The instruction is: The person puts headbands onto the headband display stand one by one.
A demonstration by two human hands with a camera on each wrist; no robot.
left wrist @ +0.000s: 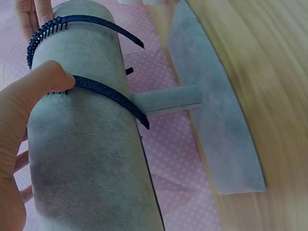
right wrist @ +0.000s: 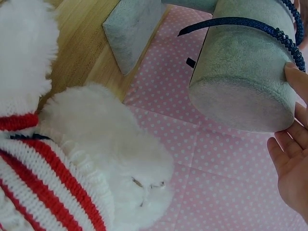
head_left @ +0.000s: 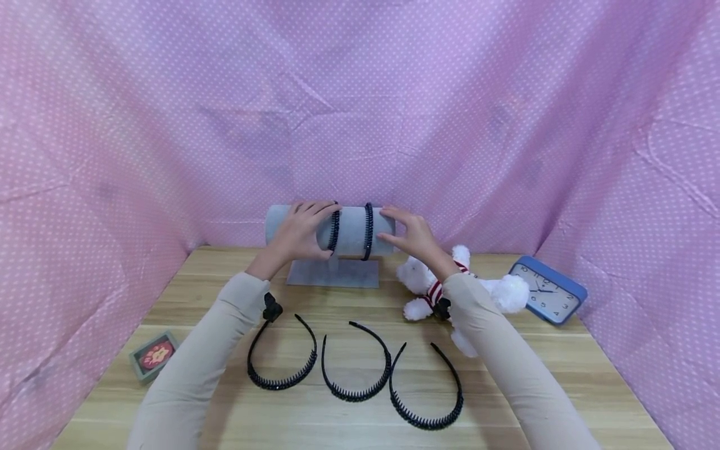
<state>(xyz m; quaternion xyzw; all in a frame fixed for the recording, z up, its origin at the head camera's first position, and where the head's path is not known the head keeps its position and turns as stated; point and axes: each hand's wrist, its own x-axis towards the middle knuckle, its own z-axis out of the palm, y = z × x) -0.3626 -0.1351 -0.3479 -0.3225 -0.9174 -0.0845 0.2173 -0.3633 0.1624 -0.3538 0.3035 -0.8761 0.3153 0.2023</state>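
A grey padded roll (head_left: 352, 240) on a stand (head_left: 315, 275) carries two black toothed headbands. My left hand (head_left: 298, 234) spans the roll at the left headband (head_left: 334, 232); in the left wrist view its thumb presses that band (left wrist: 108, 92), and its other fingers are partly hidden behind the roll. Close to the right headband (head_left: 368, 231), my right hand (head_left: 419, 237) rests on the roll's right end, fingers spread. The right wrist view shows its thumb touching the roll (right wrist: 245, 57) beside the beaded band (right wrist: 250, 23). Both bands' open ends hang below the roll.
Three black headbands (head_left: 281, 384), (head_left: 357, 395), (head_left: 427, 425) lie across the front of the wooden table. A white plush toy (head_left: 416, 275) in red stripes lies under my right forearm, beside a blue clock (head_left: 548, 290). At left is a small framed item (head_left: 154, 356). Pink dotted cloth hangs behind.
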